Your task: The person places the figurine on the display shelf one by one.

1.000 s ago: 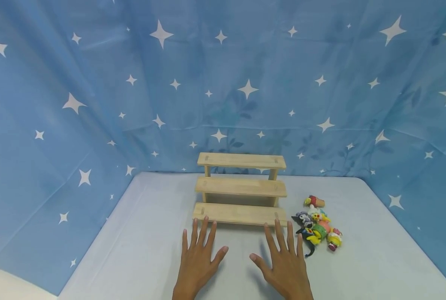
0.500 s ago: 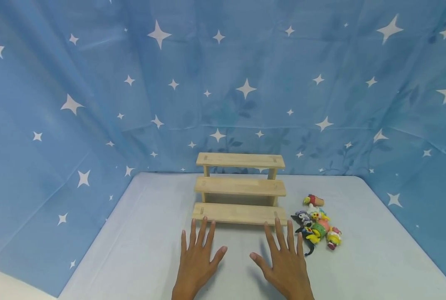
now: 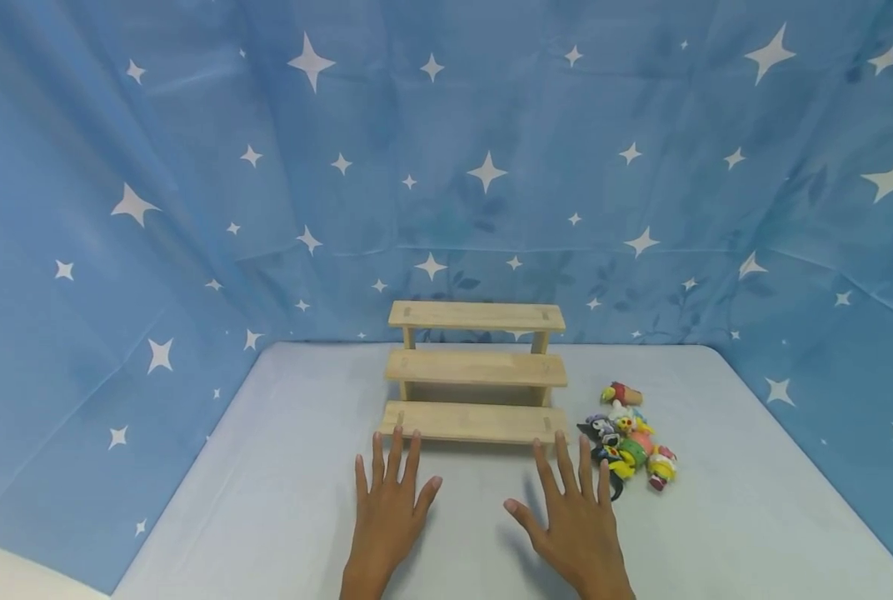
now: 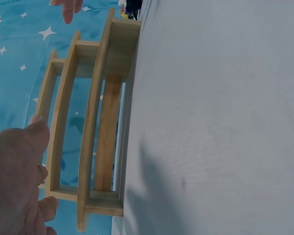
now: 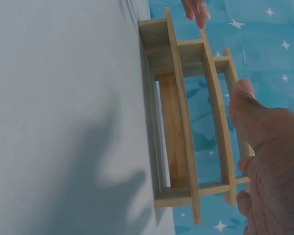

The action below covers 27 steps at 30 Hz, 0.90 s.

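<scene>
A three-tier wooden shelf (image 3: 476, 367) stands at the back middle of the white table. In front of its left end is my left hand (image 3: 389, 517), fingers straight and spread, holding nothing. My right hand (image 3: 577, 529) is spread the same way before the right end, also with nothing in it. Both hands cast shadows on the table and appear raised above it. Right of the shelf lies a pile of small colourful toy figures (image 3: 630, 446), just beyond the right fingertips. Both wrist views show the shelf (image 4: 88, 127) past the thumb, with the other hand's fingertips at the top.
A blue cloth (image 3: 484, 167) with white stars hangs behind the table and along both sides. The white tabletop (image 3: 289, 467) stretches left and right of the hands. One red and tan figure (image 3: 622, 393) lies at the back of the toy pile.
The head view has shifted slightly, so the shelf and toys sit a little further left and up. The hands have moved slightly apart in the view, with fingers still spread.
</scene>
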Each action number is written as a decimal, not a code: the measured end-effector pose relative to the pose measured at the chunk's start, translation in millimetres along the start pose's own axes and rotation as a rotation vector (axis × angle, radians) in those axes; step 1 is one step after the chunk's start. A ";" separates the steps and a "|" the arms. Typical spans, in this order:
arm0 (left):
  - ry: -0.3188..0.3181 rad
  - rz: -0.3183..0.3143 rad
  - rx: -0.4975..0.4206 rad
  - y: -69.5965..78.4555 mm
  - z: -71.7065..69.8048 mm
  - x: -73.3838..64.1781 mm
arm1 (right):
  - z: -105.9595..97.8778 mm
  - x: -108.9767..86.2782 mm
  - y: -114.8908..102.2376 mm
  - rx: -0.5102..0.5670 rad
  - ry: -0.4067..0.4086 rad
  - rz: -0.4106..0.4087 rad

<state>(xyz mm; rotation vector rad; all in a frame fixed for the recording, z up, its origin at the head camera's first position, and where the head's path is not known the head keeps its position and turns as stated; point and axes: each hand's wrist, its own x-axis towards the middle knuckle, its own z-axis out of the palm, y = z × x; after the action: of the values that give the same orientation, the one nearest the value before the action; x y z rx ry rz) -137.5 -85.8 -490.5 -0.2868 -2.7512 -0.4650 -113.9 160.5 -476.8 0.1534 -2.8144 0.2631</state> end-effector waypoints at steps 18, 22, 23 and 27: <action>-0.070 -0.159 -0.291 -23.9 6.8 21.9 | -14.7 0.0 32.6 0.208 0.116 0.292; -0.069 -0.237 -0.412 -30.1 9.6 31.6 | -17.5 1.4 42.6 0.312 0.166 0.480; -0.065 -0.255 -0.435 -32.1 10.4 34.3 | -17.7 1.8 45.0 0.329 0.183 0.520; -0.042 -0.302 -0.500 -40.0 11.5 44.2 | -15.4 3.2 56.4 0.413 0.233 0.644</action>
<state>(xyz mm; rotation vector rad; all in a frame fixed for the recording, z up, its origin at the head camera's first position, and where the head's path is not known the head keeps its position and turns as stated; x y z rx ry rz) -191.6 -112.7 -496.3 0.0081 -2.6857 -1.2406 -119.9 218.4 -470.7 -0.6596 -2.4559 0.9338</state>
